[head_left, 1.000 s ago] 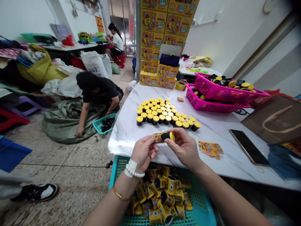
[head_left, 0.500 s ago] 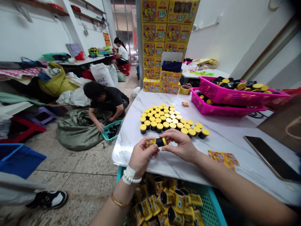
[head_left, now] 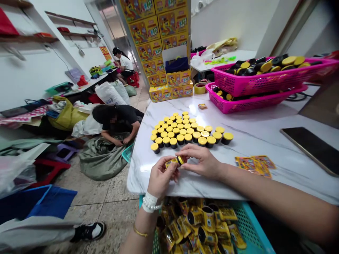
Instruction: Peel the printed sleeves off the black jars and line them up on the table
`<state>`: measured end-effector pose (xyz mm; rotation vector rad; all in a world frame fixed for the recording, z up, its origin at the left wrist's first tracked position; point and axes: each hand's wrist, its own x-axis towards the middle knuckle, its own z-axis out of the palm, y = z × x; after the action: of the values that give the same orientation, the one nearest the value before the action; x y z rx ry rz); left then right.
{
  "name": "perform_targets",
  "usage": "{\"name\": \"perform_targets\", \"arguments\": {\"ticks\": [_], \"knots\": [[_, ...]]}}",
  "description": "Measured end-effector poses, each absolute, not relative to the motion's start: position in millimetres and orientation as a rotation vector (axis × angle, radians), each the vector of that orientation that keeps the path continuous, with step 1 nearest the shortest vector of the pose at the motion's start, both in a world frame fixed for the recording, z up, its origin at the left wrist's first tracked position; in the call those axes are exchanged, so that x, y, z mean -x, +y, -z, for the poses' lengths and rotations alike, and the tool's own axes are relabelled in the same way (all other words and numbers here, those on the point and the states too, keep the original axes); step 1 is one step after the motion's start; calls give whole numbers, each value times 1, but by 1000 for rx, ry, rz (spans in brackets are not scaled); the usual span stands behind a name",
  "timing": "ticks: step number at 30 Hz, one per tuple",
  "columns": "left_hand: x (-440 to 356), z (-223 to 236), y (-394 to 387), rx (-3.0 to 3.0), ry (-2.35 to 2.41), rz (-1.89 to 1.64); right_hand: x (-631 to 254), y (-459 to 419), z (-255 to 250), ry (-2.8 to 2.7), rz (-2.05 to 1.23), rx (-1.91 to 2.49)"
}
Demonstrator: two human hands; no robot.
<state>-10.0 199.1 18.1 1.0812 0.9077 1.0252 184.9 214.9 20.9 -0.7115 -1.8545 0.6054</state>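
Note:
Over the table's front edge, my left hand (head_left: 161,177) is closed around a printed yellow sleeve (head_left: 170,163). A small black cup with a yellow lid (head_left: 180,160) sits mostly inside that sleeve, with only a narrow black band showing. The fingers of my right hand (head_left: 201,160) pinch the lidded end. Just behind my hands stand several lidded black cups (head_left: 173,141) in rows, yellow lids up. Below the table edge, a teal basket (head_left: 255,225) holds many yellow printed sleeves (head_left: 208,218), some showing dark openings.
Flat printed labels (head_left: 255,165) and a phone (head_left: 312,146) lie to the right on the marbled table (head_left: 148,180). Two stacked pink baskets (head_left: 246,106) hold more lidded cups. Yellow boxes (head_left: 149,47) are piled behind. A person (head_left: 119,120) crouches left beside a green sack (head_left: 102,162).
The black cup has gone deeper into the sleeve, and my right hand has moved closer to my left. My view has shifted. The crouching person's hands have moved onto the green sack.

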Motion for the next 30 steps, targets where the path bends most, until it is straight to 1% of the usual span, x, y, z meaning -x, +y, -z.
{"name": "perform_targets", "arguments": {"ticks": [7,13,16,18,21,23,25,27,30], "knots": [[12,-17,202,-1146,884,-1047,-180,206,-22,-1863,-510,754],[14,-34,202,-960,910,-840,-183,212,-14,-1886,-499,689],[15,-34,205,-980,954,-845,-181,212,-12,-1874,-530,714],[13,-30,206,-1064,1000,-887,-177,211,-10,-1782,-626,844],[10,-22,204,-1261,1092,-931,-170,208,-8,-1560,-929,1019],[7,-22,202,-1350,1131,-952,-168,208,-8,-1436,-1175,989],[5,-25,200,-1328,1120,-974,-168,209,-11,-1385,-1297,915],[4,-32,199,-1195,1089,-965,-171,211,-15,-1435,-1193,885],[4,-39,202,-977,1116,-911,-175,214,-17,-1597,-902,834]]}}
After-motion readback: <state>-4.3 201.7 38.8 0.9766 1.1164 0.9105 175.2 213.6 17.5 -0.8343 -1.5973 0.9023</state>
